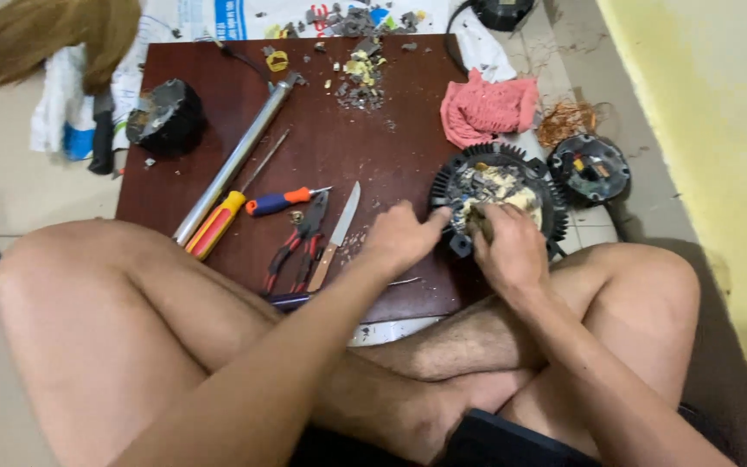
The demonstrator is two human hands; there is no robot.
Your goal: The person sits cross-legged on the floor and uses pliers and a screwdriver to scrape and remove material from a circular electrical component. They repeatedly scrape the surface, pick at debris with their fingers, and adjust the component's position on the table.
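Here I see the round black finned housing (499, 197), a ribbed ring of dark plastic or metal with a pale, yellowish and grey clutter of windings and debris packed in its middle. It sits at the right edge of the dark reddish-brown wooden worktop (330, 147), partly overhanging towards my right knee.

My left hand (401, 238) lies just beside the housing, fingers curled and fingertips touching its left rim; I cannot tell whether that grip is closed on anything. My right hand (512, 251) rests on the near side of the housing, its grip closed round a small dark piece (482, 223) pressed into the pale core; what that piece is I cannot make out.

To the left on the worktop lie a wooden-handled knife (335, 238), red-handled pliers (297, 246), an orange-and-blue screwdriver (280, 202), a yellow-and-red screwdriver (218, 223) and a long silver metal tube (233, 160). A black round part (164, 117) sits at the far left corner, with grey and yellow scraps (360, 73) near the far edge. A crumpled pink cloth (488, 108) lies behind the housing, and a second black round cap (590, 169) rests on the pale tiled floor (10, 186) just to its right, beside a tangle of copper wire (568, 121). A yellow wall (719, 104) runs along the right.
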